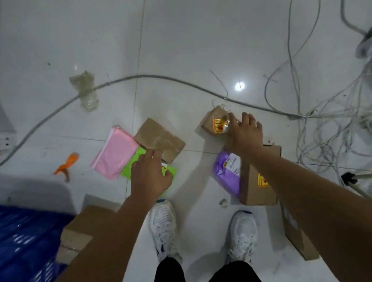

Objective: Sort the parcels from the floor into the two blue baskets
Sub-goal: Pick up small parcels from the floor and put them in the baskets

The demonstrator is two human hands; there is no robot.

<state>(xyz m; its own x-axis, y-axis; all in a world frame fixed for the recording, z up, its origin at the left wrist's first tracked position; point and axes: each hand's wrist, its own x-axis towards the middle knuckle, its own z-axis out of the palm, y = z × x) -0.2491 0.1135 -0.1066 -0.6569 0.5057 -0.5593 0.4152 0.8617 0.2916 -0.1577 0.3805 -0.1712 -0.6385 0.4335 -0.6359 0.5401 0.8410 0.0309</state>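
Mostly undone | six-odd parcels on floor | left hand [149, 175] fingers curled onto green mailer [136, 163] | right hand [244, 133] fingers spread gripping small brown box [214, 121] | blue basket [19, 249] near-left, contents unclear

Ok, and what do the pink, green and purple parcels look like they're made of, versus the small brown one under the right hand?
The pink parcel, green parcel and purple parcel look like soft plastic mailer bags: saturated colour, limp wrinkled surfaces, faint sheen on the purple. The small brown box at the right hand looks like matte corrugated cardboard with a glossy yellow-red sticker, probably clear tape over it.
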